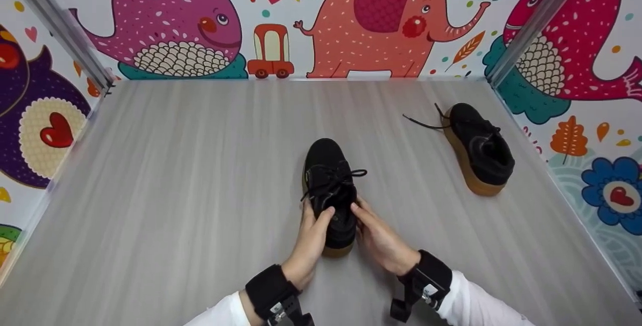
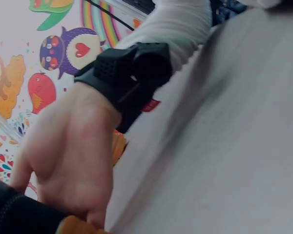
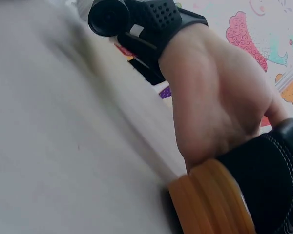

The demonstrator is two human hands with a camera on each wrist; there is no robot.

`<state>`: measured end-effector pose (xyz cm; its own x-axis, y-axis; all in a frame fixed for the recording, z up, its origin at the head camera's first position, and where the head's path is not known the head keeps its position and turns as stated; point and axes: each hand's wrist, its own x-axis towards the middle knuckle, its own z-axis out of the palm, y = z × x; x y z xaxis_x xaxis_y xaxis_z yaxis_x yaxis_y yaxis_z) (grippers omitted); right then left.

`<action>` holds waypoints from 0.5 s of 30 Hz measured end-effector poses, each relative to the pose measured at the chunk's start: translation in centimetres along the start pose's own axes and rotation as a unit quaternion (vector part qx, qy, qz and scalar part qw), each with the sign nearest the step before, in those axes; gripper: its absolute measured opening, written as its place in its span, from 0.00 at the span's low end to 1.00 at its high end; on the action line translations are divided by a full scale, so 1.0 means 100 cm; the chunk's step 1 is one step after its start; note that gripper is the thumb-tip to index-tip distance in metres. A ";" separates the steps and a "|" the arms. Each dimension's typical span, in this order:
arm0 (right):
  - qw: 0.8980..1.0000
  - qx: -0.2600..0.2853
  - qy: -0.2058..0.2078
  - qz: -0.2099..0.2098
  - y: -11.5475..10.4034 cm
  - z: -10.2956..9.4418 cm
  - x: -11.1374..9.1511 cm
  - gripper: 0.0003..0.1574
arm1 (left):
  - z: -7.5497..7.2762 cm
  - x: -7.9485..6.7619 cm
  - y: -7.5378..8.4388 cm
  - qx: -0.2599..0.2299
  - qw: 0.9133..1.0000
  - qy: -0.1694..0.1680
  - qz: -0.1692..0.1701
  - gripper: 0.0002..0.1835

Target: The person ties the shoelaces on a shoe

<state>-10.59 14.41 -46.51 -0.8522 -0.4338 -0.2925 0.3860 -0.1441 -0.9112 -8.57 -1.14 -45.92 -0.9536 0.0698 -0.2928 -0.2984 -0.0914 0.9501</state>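
A black lace-up shoe (image 1: 325,156) with a tan sole sits upright on the grey floor, toe pointing away, its laces tied in a bow. My left hand (image 1: 307,246) grips its left side near the heel, thumb at the opening. On the opposite side my right hand (image 1: 385,243) holds it, thumb on the collar's rim. In the left wrist view, the palm (image 2: 78,151) meets the shoe's dark upper (image 2: 19,214). The right wrist view shows the heel and tan sole (image 3: 210,200) against the right palm (image 3: 215,92). Most fingertips are hidden by the shoe.
A second black shoe (image 1: 464,153) stands at the right, close to the right wall, its loose lace (image 1: 424,124) trailing left on the floor (image 1: 175,190). Low walls with cartoon animals, including an elephant (image 1: 351,40), bound the floor at the back and both sides.
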 end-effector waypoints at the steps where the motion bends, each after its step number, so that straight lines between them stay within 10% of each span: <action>1: 1.000 0.003 0.004 0.001 0.000 0.001 0.000 0.45 | 0.001 0.000 0.001 -0.011 1.000 -0.002 -0.003 0.43; 15: 1.000 0.005 0.012 -0.003 -0.006 0.013 0.010 0.43 | -0.004 0.008 0.014 -0.150 0.987 0.037 -0.035 0.43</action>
<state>-11.23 12.85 -45.87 -0.8630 -0.4109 -0.2940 0.3840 -0.1552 -0.9102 -9.77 -1.63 -44.90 -0.9275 0.0153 -0.3735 -0.3509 -0.3799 0.8559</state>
